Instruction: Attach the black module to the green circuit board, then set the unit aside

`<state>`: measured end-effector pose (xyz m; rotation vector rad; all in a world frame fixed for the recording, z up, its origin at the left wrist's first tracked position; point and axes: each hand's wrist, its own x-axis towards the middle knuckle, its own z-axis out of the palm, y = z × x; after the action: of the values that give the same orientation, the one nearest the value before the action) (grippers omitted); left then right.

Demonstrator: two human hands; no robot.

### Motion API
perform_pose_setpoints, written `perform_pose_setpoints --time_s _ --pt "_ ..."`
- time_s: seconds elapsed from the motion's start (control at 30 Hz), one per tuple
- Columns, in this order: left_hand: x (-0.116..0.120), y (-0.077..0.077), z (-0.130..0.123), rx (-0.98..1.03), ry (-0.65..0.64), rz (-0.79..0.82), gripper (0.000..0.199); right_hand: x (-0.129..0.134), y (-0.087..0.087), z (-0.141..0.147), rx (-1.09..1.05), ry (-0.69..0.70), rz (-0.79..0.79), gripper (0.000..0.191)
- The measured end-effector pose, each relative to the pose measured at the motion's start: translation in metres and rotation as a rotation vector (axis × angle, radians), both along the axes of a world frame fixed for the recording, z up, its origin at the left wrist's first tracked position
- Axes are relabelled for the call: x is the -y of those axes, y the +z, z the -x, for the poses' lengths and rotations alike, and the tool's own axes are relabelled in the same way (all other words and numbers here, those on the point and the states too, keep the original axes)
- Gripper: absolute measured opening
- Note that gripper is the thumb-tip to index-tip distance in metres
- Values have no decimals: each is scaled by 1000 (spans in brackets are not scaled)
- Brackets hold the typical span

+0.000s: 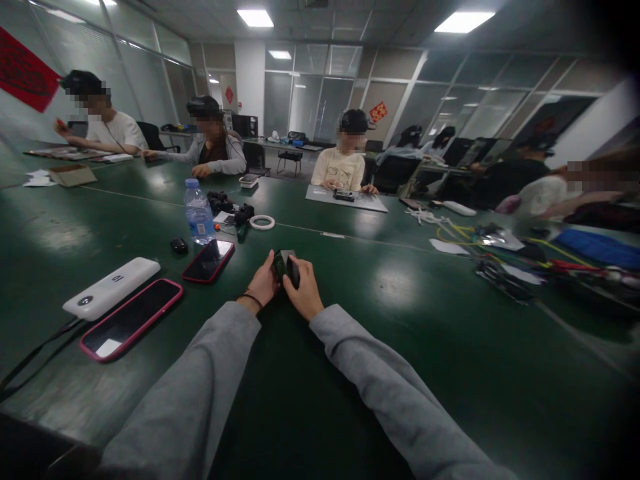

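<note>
Both of my hands are over the green table (360, 320), closed around a small dark box-shaped object (287, 256). My left hand (263, 283) grips its left side, and my right hand (306, 291) has its thumb and fingers on the right side. The object has a black face and a greenish face; its exact kind cannot be made out, and my fingers cover part of it. To the left of my hands lies a phone in a red case (209, 261).
Nearer on the left are a larger pink-cased phone (133, 320) and a white device (113, 287) with a black strap. A water bottle (200, 220), black case (179, 246) and white tape ring (262, 222) stand beyond. Cables (450, 233) clutter the right. Several people sit around.
</note>
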<state>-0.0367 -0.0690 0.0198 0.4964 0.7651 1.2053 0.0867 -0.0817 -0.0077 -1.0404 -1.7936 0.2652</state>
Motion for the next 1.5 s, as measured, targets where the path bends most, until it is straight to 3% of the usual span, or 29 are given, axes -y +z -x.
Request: perform_pose_setpoints --time_s 0.07,0.2,0.3,0.4,1.07,1.5 --pt "-1 -6 4 -1 -15 -39 34 -3 -2 -2 -55 7 23 43" --pt "-5 -19 8 -46 2 -187 51 -13 -8 -6 -252 62 170 39" --pt "-7 -24 7 -84 27 -229 60 -20 -13 -8 -460 131 302 40" --pt "-7 -26 5 -97 31 -245 64 -23 -15 -8 -560 166 334 39" --pt "-5 -20 6 -176 5 -287 78 -22 -15 -9 -583 191 367 38" --pt "-5 -20 7 -188 86 -262 83 -14 -11 -7 -312 147 181 52"
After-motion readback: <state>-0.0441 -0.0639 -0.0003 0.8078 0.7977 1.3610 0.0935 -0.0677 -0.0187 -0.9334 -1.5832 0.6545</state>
